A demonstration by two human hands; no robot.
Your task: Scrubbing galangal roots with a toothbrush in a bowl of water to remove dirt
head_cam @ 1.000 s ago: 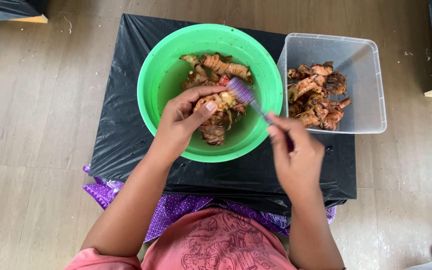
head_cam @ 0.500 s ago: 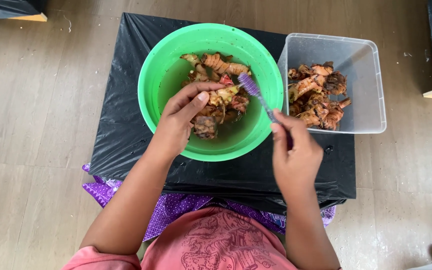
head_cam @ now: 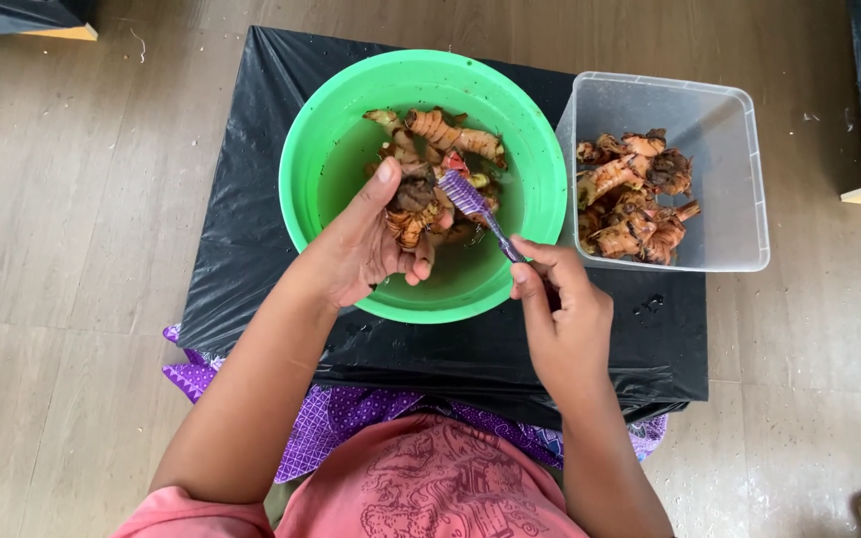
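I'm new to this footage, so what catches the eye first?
A bright green bowl sits mid-frame on black sheeting. Over it, the left hand holds a knobbly orange-brown root while the right hand sets a purple brush against it. A clear tub of roots stands to the right.

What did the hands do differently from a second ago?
The left hand turned the root piece it holds, thumb now on top. The right hand brought the purple brush down from near the far rim onto that root. The green bowl, clear tub and black sheet stayed put.
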